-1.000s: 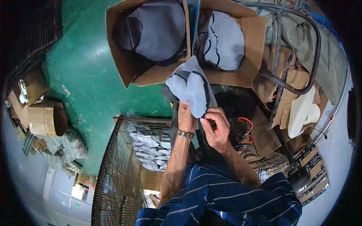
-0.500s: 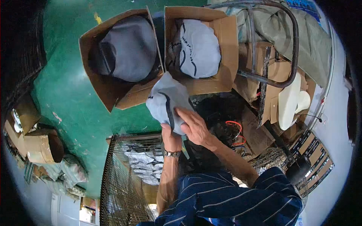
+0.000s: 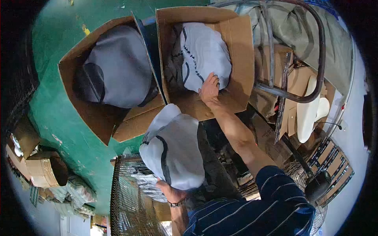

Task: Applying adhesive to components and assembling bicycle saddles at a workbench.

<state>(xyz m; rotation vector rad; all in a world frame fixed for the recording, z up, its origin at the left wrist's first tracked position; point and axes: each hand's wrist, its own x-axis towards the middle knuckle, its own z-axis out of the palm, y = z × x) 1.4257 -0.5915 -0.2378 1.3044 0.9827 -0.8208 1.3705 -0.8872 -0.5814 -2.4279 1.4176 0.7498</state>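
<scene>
My left hand (image 3: 172,192) is closed on the lower edge of a white fabric piece with a curved black trim (image 3: 177,151), held up in front of my body. The piece looks full and rounded, perhaps several layers; its underside is hidden. My right hand (image 3: 210,87) reaches forward into the right cardboard box (image 3: 241,51). Its fingers are slightly apart and rest on the near edge of a stack of white fabric pieces (image 3: 206,51) with black trim. In the left cardboard box (image 3: 75,114) lies a grey fabric bundle (image 3: 122,63).
At the lower left, a wire basket (image 3: 130,196) holds more white pieces. A bent metal tube frame (image 3: 321,51) stands right of the boxes, near a white curved plastic part (image 3: 307,110). An open carton (image 3: 45,169) and bags (image 3: 78,192) lie on the green floor at left.
My right hand has left the white fabric piece and moved forward onto the stack in the right box. My left hand has drawn the piece nearer to my body. The view has shifted.
</scene>
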